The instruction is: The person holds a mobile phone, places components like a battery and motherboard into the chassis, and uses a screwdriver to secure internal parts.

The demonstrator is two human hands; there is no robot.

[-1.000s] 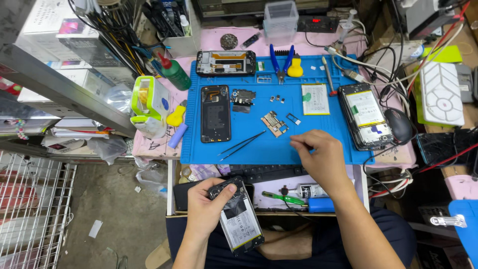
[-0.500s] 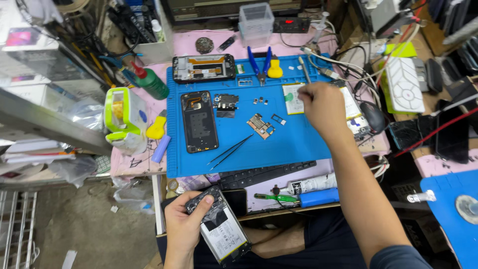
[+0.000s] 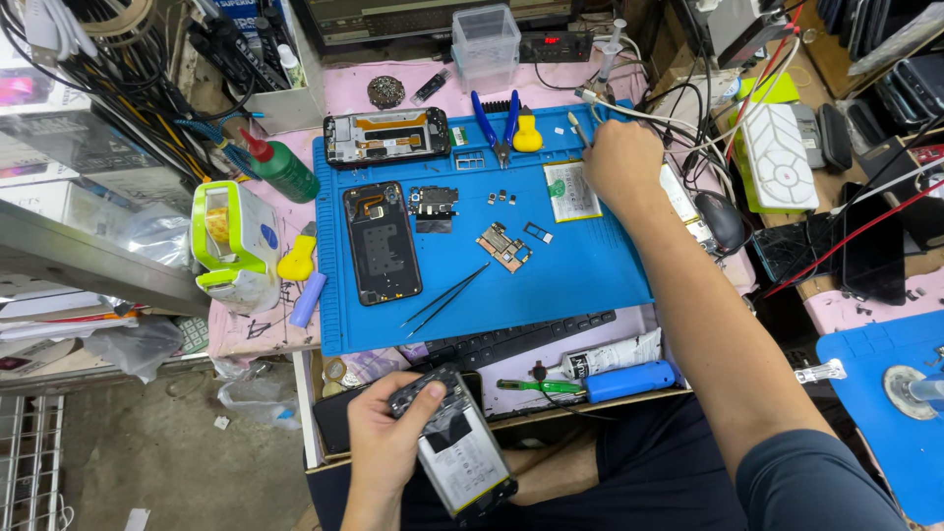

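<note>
Two hands are busy. Left hand holds an opened phone low, near the lap, fingers wrapped round its top end so the open back faces up. Right hand is stretched far over the blue mat, fingers pinched on a thin metal tool by the white cable. Tweezers, small parts & another phone shell lie spread on the mat, prob. so nothing rolls off.

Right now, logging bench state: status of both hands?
Left hand grips opened phone below bench. Right hand on a slim tool at blue mat far edge. Tweezers lie mid-mat.
</note>
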